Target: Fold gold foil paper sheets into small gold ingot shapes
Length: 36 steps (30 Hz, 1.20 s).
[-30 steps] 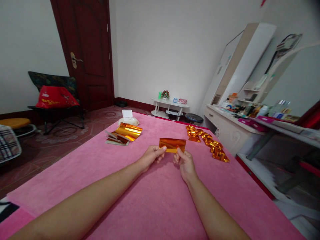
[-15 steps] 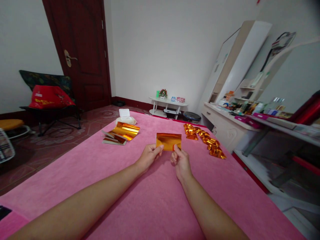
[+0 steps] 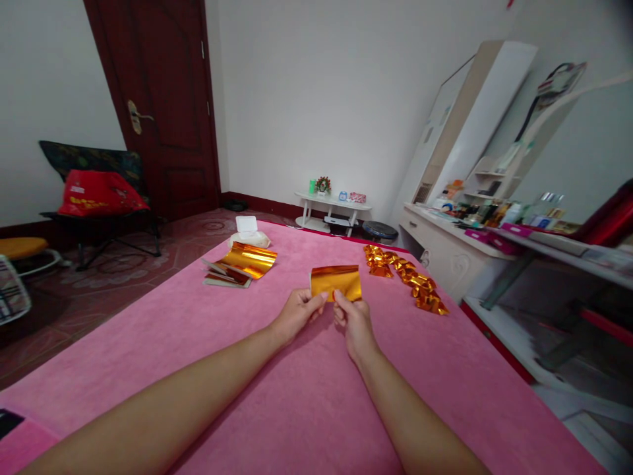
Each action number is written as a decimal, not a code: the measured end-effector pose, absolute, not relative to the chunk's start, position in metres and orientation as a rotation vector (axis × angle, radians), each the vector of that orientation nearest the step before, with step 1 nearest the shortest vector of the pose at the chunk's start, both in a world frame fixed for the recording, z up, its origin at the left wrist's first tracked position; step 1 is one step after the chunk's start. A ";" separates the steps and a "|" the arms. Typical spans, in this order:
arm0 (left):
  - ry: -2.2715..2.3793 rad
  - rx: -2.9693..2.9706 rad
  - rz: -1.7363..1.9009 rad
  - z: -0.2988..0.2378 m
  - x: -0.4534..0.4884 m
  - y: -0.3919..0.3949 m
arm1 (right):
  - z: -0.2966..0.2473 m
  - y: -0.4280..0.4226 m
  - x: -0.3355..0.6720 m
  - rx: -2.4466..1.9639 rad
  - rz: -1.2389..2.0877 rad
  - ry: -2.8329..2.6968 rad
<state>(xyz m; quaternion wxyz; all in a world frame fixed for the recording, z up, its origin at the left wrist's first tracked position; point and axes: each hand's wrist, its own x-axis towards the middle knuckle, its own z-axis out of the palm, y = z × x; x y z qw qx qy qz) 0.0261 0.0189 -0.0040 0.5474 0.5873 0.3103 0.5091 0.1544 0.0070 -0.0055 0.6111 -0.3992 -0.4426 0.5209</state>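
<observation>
A small sheet of shiny gold foil paper (image 3: 337,281) is held up over the pink cloth (image 3: 306,389). My left hand (image 3: 295,313) pinches its lower left edge and my right hand (image 3: 352,321) pinches its lower middle edge, both closed on it. A stack of gold foil sheets (image 3: 246,259) lies to the left, with its top sheet curling. A row of folded gold foil pieces (image 3: 406,276) lies to the right.
A white wet-wipe pack (image 3: 248,232) sits at the far edge of the cloth. A white dresser with cosmetics (image 3: 448,249) stands on the right. A dark door (image 3: 162,99), a chair with a red bag (image 3: 97,192) and a low white table (image 3: 332,210) are beyond.
The camera view shifted slightly. My right hand slid left along the foil's lower edge, closer to my left hand, and the sheet now bows a little.
</observation>
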 end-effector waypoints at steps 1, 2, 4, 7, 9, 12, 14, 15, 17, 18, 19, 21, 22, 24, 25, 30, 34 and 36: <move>0.733 1.410 1.172 -0.003 0.026 0.018 | -0.005 0.007 0.156 -0.910 1.212 -1.024; 0.728 1.421 1.150 -0.002 0.024 0.019 | -0.006 0.007 0.158 -0.899 1.234 -1.036; 0.701 1.411 1.150 0.000 0.021 0.021 | -0.006 0.007 0.162 -0.890 1.268 -1.062; 0.686 1.350 1.225 0.003 0.014 0.027 | -0.007 0.008 0.164 -0.915 1.266 -1.092; 0.720 1.326 1.297 0.002 0.011 0.032 | -0.008 0.007 0.163 -0.971 1.235 -1.123; 0.744 1.330 1.374 -0.002 0.009 0.037 | -0.008 0.005 0.162 -1.051 1.174 -1.245; 0.755 1.360 1.376 -0.004 0.010 0.037 | -0.009 0.005 0.163 -1.056 1.121 -1.308; 0.776 1.391 1.369 -0.004 0.011 0.037 | -0.009 0.005 0.165 -1.044 1.084 -1.309; 0.839 1.480 1.351 -0.005 0.012 0.036 | -0.009 0.008 0.169 -1.003 1.006 -1.280; 0.864 1.529 1.340 -0.005 0.012 0.035 | -0.009 0.009 0.171 -0.979 0.975 -1.268; 0.881 1.573 1.329 -0.006 0.012 0.035 | -0.009 0.010 0.173 -0.958 0.960 -1.257; 0.900 1.622 1.306 -0.007 0.012 0.035 | -0.008 0.013 0.178 -0.931 0.975 -1.241; 0.915 1.623 1.306 -0.008 0.012 0.036 | -0.008 0.014 0.179 -0.925 0.992 -1.228; 0.957 1.584 1.335 -0.011 0.010 0.039 | -0.008 0.015 0.181 -0.935 1.006 -1.204; 0.976 1.544 1.358 -0.012 0.009 0.041 | -0.008 0.015 0.181 -0.944 0.996 -1.205; 0.993 1.405 1.398 -0.016 0.005 0.050 | -0.009 0.016 0.182 -1.064 0.931 -1.298; 1.029 1.437 1.406 -0.020 0.003 0.053 | -0.012 0.019 0.184 -1.168 0.909 -1.346; 1.043 1.472 1.406 -0.022 0.003 0.054 | -0.014 0.020 0.185 -1.189 0.899 -1.343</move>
